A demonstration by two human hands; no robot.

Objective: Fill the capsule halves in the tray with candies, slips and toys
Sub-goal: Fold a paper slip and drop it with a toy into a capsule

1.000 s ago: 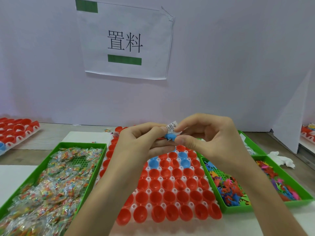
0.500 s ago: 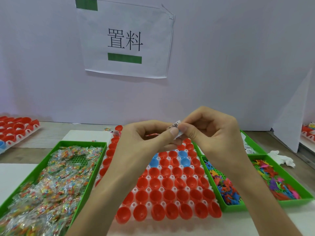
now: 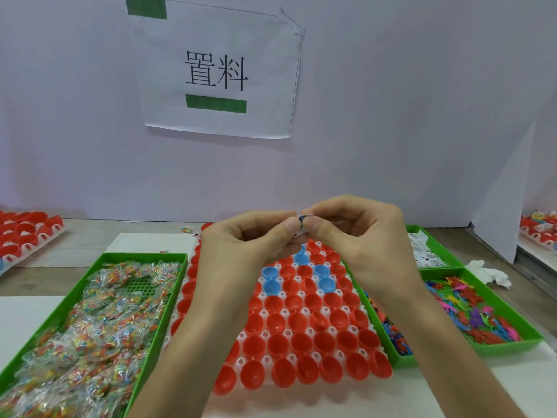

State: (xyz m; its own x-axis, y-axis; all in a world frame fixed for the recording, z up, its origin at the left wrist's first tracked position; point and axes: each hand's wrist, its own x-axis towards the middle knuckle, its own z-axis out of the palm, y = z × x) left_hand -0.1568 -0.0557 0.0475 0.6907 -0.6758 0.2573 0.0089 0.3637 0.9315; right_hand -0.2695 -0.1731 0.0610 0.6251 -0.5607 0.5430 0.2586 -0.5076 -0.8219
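Pale wall (image 3: 407,122) w/ paper sign (image 3: 217,73); wood table (image 3: 75,236).

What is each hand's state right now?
Left hand: pinching a small white-and-blue item.
Right hand: pinching the same item from the other side.

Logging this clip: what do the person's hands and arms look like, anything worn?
The left hand and right hand are bare: no gloves, rings or wristbands show. The left forearm and right forearm are bare too, no sleeve or watch down to the picture's edge. The left thumbnail looks short and unpainted.
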